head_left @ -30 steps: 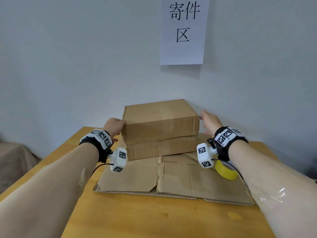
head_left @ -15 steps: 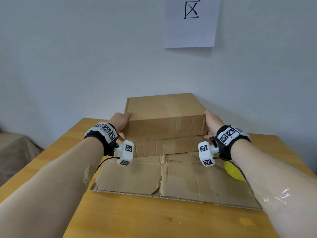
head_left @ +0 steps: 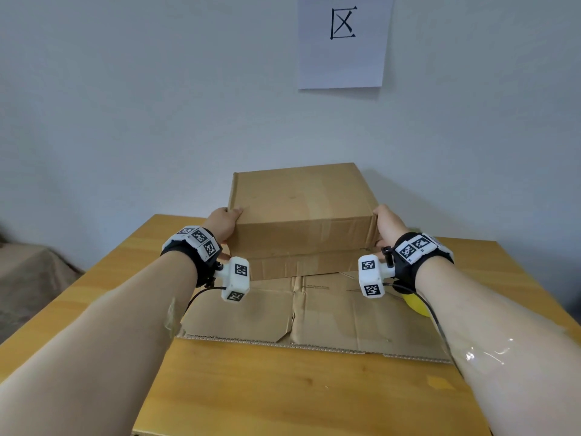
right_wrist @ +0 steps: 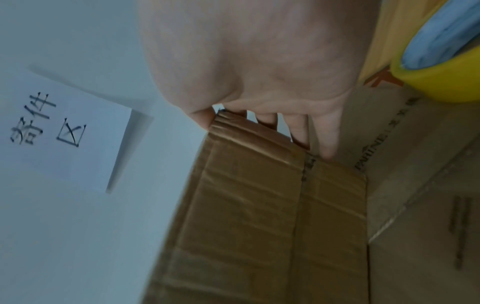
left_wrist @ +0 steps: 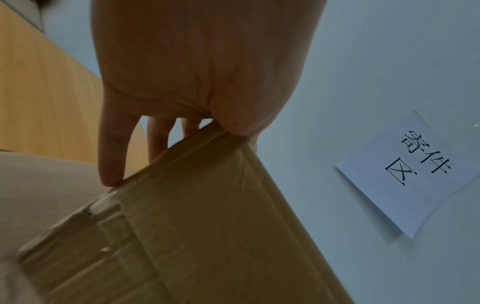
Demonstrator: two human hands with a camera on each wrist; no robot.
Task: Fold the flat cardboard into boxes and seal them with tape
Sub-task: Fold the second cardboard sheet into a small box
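Box [head_left: 301, 212] gripped at both ends: left hand [head_left: 221, 226], right hand [head_left: 388, 226], fingers seemingly underneath.

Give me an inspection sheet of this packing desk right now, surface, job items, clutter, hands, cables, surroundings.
Surface: wooden table, set against the wall.
Job's things: top box, closed, sits on a lower box; flat cardboard lies under them; yellow tape roll is mostly hidden behind the right wrist.
Clutter: nothing seen.
Hands: left hand and right hand grip opposite sides of the top box, thumbs on top.
Cables: black cable runs from the left wrist camera; another from the right.
Surroundings: paper sign on the pale wall; covered object far left.
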